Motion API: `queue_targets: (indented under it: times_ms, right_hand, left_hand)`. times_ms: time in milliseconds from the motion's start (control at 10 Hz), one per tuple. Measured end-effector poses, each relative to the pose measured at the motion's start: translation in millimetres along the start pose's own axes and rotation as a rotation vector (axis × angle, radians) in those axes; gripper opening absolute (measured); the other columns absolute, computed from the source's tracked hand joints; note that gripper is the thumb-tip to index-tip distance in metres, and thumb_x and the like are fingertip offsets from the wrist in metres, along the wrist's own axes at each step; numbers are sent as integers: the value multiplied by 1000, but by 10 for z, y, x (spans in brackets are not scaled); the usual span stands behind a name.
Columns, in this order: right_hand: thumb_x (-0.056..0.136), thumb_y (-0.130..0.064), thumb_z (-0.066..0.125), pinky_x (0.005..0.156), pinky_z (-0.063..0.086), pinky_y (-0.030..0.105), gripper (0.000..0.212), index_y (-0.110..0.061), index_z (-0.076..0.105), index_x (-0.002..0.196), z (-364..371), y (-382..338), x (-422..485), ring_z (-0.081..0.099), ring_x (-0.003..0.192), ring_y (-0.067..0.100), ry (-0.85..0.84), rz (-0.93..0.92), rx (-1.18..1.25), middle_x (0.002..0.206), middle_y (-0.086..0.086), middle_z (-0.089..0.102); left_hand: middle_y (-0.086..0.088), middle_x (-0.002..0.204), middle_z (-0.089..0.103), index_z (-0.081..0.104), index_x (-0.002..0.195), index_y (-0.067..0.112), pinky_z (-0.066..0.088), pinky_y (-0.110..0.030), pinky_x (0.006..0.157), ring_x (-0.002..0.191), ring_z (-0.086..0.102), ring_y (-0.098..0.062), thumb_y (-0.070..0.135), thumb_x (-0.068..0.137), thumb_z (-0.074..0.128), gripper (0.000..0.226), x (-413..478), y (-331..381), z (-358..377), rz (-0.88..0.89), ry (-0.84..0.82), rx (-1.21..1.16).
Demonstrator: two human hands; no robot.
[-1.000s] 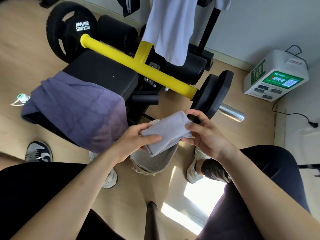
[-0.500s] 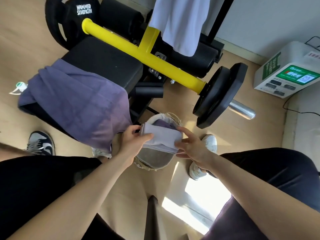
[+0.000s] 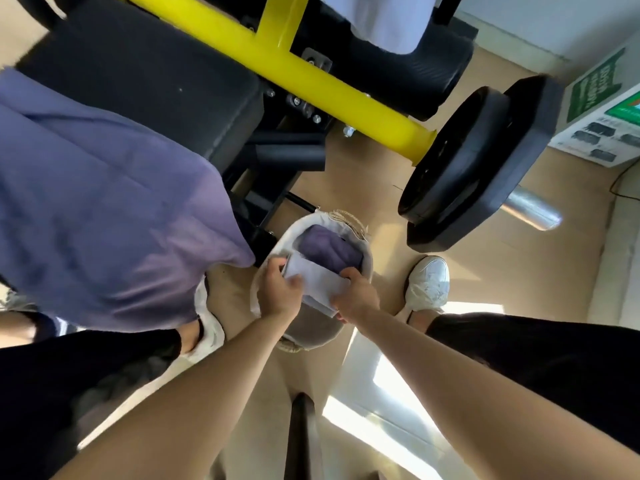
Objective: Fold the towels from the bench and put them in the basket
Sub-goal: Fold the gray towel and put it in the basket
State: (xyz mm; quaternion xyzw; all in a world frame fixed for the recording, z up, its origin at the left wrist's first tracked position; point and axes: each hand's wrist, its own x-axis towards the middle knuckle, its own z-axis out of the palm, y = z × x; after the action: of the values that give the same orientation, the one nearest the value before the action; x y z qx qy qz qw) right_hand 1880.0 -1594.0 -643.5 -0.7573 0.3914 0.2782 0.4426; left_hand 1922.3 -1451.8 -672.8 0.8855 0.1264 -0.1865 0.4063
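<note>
A folded pale grey towel (image 3: 317, 280) sits at the mouth of the round lined basket (image 3: 266, 271) on the floor. My left hand (image 3: 280, 289) grips its left end and my right hand (image 3: 356, 294) grips its right end. Deeper in the basket lies a folded purple towel (image 3: 327, 249). A large purple towel (image 3: 104, 209) drapes over the black bench (image 3: 145, 84) at the left. A white towel (image 3: 384, 19) hangs from the machine at the top.
A yellow bar (image 3: 311, 81) with a black weight plate (image 3: 474, 161) juts out above the basket. A white and green box (image 3: 602, 116) stands at the right wall. My white shoes (image 3: 427, 282) flank the basket on the wooden floor.
Both hands have lowered the folded grey towel from chest height down into the basket. The view has tipped down and closer to the basket.
</note>
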Motion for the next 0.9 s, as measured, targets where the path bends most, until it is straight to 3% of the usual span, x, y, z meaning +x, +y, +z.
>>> queue_targets:
  times_ms: [100, 200, 300, 400, 500, 600, 700, 800, 900]
  right_hand:
    - [90, -12, 59, 63, 62, 35, 40, -23, 48, 127, 126, 31, 239, 71, 86, 32, -36, 31, -26, 112, 15, 65]
    - [91, -11, 56, 73, 63, 42, 41, -17, 46, 131, 209, 48, 396, 70, 90, 33, -14, 2, -59, 111, 14, 62]
    - [98, -28, 50, 81, 61, 42, 39, -16, 52, 135, 267, 219, 694, 58, 96, 32, 14, -23, -218, 99, 3, 57]
    - [98, -26, 51, 73, 55, 24, 40, -16, 52, 137, 143, 73, 665, 61, 100, 31, -33, -179, -468, 117, 6, 64]
    - [89, -21, 62, 81, 48, 31, 44, -21, 57, 133, -91, 139, 610, 64, 105, 35, 45, -359, -620, 117, 10, 68]
    - [79, -29, 73, 79, 53, 39, 44, -17, 62, 120, -206, 296, 599, 60, 97, 40, 296, -487, -617, 114, 16, 59]
    - [69, -36, 83, 88, 50, 43, 68, -21, 57, 130, -242, 417, 625, 50, 107, 43, 338, -377, -542, 128, 20, 44]
    - [73, -33, 81, 91, 49, 37, 78, -25, 47, 142, -228, 510, 702, 58, 111, 39, 141, -273, -396, 131, 19, 51]
    - [77, -21, 76, 93, 45, 31, 76, -19, 44, 146, -202, 550, 733, 59, 113, 34, 87, -273, -307, 124, 16, 61]
  left_hand:
    - [-16, 111, 68, 65, 116, 0, 29, -13, 76, 93, 56, -20, 7, 87, 72, 31, 84, -133, 168, 59, 56, 44]
    - [-15, 118, 68, 62, 123, 4, 45, -27, 86, 106, 64, -31, 10, 90, 70, 35, 222, -252, 311, 55, 19, 40]
    - [-17, 122, 69, 60, 128, 7, 52, -43, 92, 112, 63, -37, 16, 91, 69, 39, 361, -360, 391, 76, -33, 87]
    - [-16, 130, 67, 56, 139, 11, 50, -43, 98, 120, 61, -38, 22, 96, 63, 45, 429, -454, 384, 89, -82, 135]
    - [-9, 143, 62, 53, 145, 12, 46, -42, 108, 132, 57, -30, 28, 98, 57, 50, 337, -514, 351, 225, 2, 194]
    - [-6, 142, 60, 61, 137, 18, 43, -47, 110, 133, 54, -29, 35, 94, 59, 47, 165, -456, 401, 344, 115, 295]
    - [-9, 148, 50, 64, 133, 24, 35, -49, 113, 138, 43, -37, 54, 87, 61, 55, 54, -330, 515, 308, 43, 385]
    - [-13, 162, 30, 56, 141, 25, 40, -50, 109, 147, 26, -40, 58, 83, 69, 67, 22, -302, 637, 230, -83, 352]
    - [-16, 163, 22, 53, 139, 17, 38, -51, 113, 150, 20, -40, 44, 81, 78, 68, 72, -310, 724, 229, -135, 285]
